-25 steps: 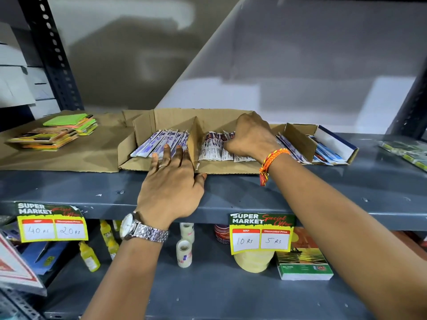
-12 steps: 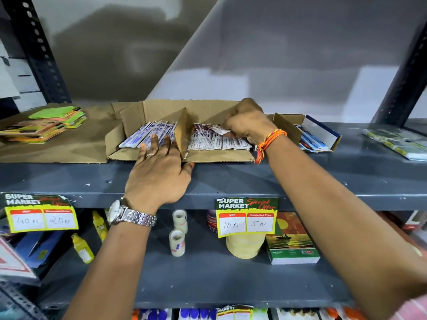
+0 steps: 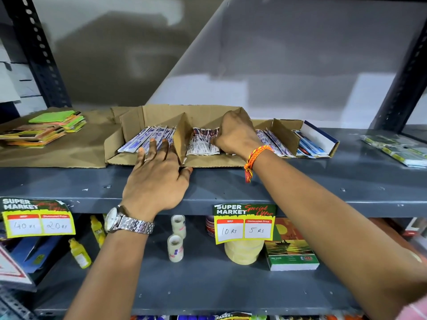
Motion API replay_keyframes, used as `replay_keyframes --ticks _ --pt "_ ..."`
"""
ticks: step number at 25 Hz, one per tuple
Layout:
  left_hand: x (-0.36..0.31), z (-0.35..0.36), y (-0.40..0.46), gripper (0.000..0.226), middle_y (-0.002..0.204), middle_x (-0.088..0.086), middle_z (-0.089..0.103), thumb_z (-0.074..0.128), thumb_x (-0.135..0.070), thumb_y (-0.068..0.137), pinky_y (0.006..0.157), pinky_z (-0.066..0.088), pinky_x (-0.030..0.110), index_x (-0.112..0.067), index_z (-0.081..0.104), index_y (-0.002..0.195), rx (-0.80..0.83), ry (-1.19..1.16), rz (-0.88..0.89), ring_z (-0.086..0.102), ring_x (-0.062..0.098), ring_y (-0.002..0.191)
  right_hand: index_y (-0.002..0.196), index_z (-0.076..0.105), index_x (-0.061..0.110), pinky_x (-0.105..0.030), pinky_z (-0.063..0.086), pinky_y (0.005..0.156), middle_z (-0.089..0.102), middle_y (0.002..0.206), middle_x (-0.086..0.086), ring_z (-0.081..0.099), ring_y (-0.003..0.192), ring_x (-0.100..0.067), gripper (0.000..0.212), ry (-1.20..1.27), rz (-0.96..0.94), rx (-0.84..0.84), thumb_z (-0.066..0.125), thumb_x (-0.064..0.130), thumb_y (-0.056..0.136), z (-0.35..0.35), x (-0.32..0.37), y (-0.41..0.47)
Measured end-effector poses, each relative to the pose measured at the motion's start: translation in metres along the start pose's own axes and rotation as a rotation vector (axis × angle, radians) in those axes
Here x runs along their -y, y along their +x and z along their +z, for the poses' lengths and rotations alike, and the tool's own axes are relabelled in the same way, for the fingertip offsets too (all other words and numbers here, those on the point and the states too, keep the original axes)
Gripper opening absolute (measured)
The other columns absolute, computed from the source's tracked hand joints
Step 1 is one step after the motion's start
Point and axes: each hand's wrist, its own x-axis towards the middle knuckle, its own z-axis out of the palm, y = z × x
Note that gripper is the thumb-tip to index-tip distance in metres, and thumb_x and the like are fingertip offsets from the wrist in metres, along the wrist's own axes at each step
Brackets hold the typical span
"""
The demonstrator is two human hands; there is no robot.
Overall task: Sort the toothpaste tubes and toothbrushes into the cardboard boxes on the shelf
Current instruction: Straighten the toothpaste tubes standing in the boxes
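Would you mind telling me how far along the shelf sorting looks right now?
Mostly done: packets fill the left compartment and the right-hand box. The right hand is tidying packets in the middle compartment while the left hand rests on the box front. No loose items visible.

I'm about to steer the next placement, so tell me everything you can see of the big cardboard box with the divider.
The cardboard box is plain brown corrugated card, open on top, front wall folded flat onto the grey shelf. An upright divider splits it. The left bay holds blue-white packets lying flat under the left hand; the right bay holds white printed packets, where the right hand is curled. A smaller box sits beside its right side.
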Motion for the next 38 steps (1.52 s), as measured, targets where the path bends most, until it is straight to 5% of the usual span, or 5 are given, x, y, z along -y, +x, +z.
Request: replay_keyframes --ticks 14,23,30,33,38 --pt "-0.020 -0.017 -0.025 0.067 0.157 0.009 0.032 0.049 -0.027 0.089 0.122 0.010 0.033 -0.010 0.029 0.151 -0.578 -0.277 0.187 0.022 0.021 0.148 0.094 0.081 0.011 -0.022 0.051 0.091 0.079 0.100 -0.007 0.070 0.099 -0.019 0.028 0.128 -0.104 -0.058 0.057 -0.003 0.087 -0.043 -0.036 -0.039" --pt "-0.069 -0.010 0.031 0.062 0.149 0.024 0.034 0.037 -0.033 0.095 0.110 0.032 0.041 0.003 0.028 0.145 0.198 -0.037 0.115 0.035 0.037 0.136 0.092 0.063 0.007 -0.050 0.044 0.092 0.066 0.096 -0.015 0.056 0.108 -0.035 0.011 -0.227 -0.209 0.126 0.053 0.008 0.087 -0.035 -0.026 -0.084" --pt "-0.063 -0.009 0.040 0.035 0.101 0.008 0.052 0.033 -0.039 0.099 0.077 0.033 0.032 -0.009 0.050 0.098 0.231 -0.008 0.127 0.048 0.024 0.091 0.127 0.064 0.010 -0.040 0.042 0.105 0.068 0.126 -0.010 0.059 0.119 -0.032 0.046 -0.046 -0.239 0.031 0.050 -0.004 0.085 -0.057 -0.053 -0.103" --pt "-0.061 -0.010 0.042 0.041 0.114 0.011 0.053 0.032 -0.043 0.099 0.087 0.039 0.037 -0.008 0.050 0.110 0.256 0.029 0.106 0.051 0.030 0.112 0.128 0.069 0.013 -0.015 0.033 0.102 0.070 0.130 -0.005 0.062 0.123 -0.027 0.051 0.044 -0.204 -0.133 0.052 -0.010 0.085 -0.083 -0.094 -0.130" --pt "-0.067 -0.008 0.041 0.060 0.151 0.016 0.036 0.027 -0.044 0.098 0.114 0.027 0.041 -0.006 0.033 0.144 0.176 0.038 0.114 0.032 0.032 0.140 0.116 0.074 0.008 -0.032 0.050 0.078 0.076 0.109 -0.013 0.069 0.097 -0.037 0.031 -0.013 -0.038 -0.298 0.060 0.000 0.090 -0.099 -0.159 -0.148"
